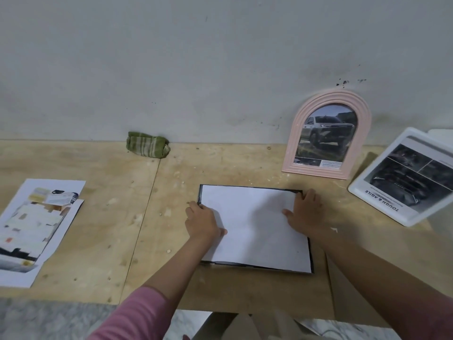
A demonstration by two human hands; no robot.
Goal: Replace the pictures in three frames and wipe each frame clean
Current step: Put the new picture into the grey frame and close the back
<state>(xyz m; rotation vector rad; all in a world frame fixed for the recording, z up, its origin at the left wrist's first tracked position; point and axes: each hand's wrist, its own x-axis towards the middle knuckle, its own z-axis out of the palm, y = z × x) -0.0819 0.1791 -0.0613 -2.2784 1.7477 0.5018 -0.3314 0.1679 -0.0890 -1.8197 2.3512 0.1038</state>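
Left grip [202, 220] and right grip [305, 212], fingers flat, press white sheet [255, 227] into black frame [310, 251]. Beyond right grip: pink arched frame [327, 133] with truck picture. Far left: loose pictures [36, 227]; green cloth [147, 144] beyond, on desk [147, 241].

Three frames: pink arched frame [327, 133], white frame [402, 177], black frame [311, 253]. One green cloth [147, 144]. Two hands. One stack of loose pictures [36, 229].
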